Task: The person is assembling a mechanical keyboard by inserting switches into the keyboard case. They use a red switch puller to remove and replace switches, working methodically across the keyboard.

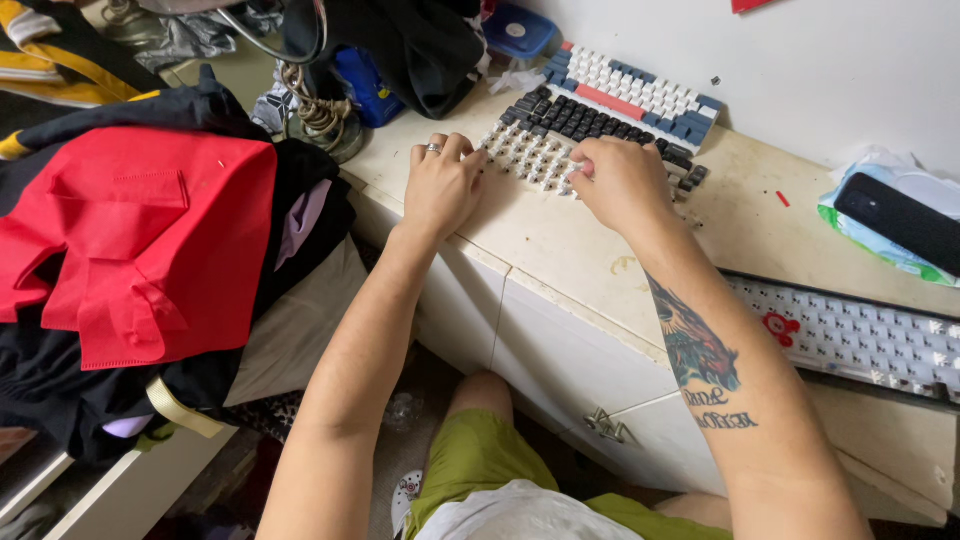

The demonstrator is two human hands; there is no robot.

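Cluttered cream countertop [560,240], stained, against a white wall; we sit below it. Our left hand [440,185], ring on one finger, rests curled on the near-left edge of the black keyboard [590,135] with nothing in its grip. Our right hand [622,180] is pinched closed over the bared switch area at the keyboard's front; we cannot tell whether it has a keycap or a tool. This black keyboard lies mid-counter, just in front of the blue-and-white keyboard [640,90].

Risks, as we judge them: loose caps could roll off the counter edge, and a skewed pull could bend a switch stem. The white keyboard [860,335] near our right forearm could get nudged off. The clothes pile [140,250] to the left would swallow dropped parts.
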